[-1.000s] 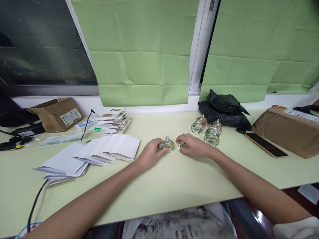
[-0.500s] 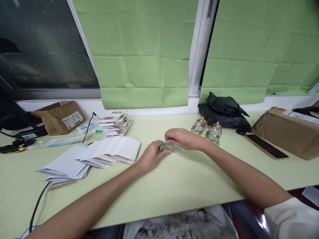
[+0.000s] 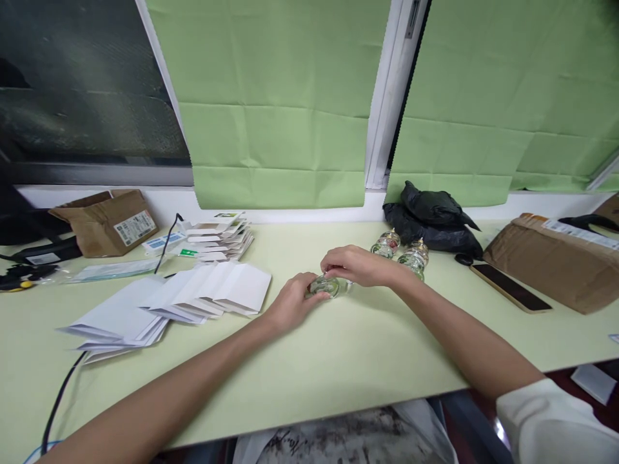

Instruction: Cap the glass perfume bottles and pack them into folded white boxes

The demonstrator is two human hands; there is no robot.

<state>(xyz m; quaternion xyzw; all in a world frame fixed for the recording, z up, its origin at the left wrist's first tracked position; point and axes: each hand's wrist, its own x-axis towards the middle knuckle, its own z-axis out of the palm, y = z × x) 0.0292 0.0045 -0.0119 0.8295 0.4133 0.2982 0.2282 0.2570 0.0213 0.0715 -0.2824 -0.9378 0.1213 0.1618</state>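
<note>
Over the middle of the table, my left hand (image 3: pixel 294 299) has its fingers and thumb closed around a small clear glass jar (image 3: pixel 325 286) with a greenish tint. My right hand (image 3: pixel 355 265) is at the jar's upper side, its fingertips pinched together there; what they hold is hidden. A bit of clear glass shows below the right hand, and I cannot tell whether it belongs to the same jar. Behind my right wrist stand more glass jars, one with a gold-tipped lid (image 3: pixel 387 243) and others (image 3: pixel 414 258) partly covered by my forearm.
Folded white paper pieces (image 3: pixel 207 293) lie left of my hands, with a stack of small flat boxes (image 3: pixel 220 238) behind. An opened cardboard box (image 3: pixel 109 225) stands at the far left. To the right are a black plastic bag (image 3: pixel 430 219), a phone (image 3: pixel 510 288) and a brown parcel (image 3: pixel 556 261).
The view has shifted slightly. Both hands stay at the jar in nearly the same grip, with the right hand barely moved.
</note>
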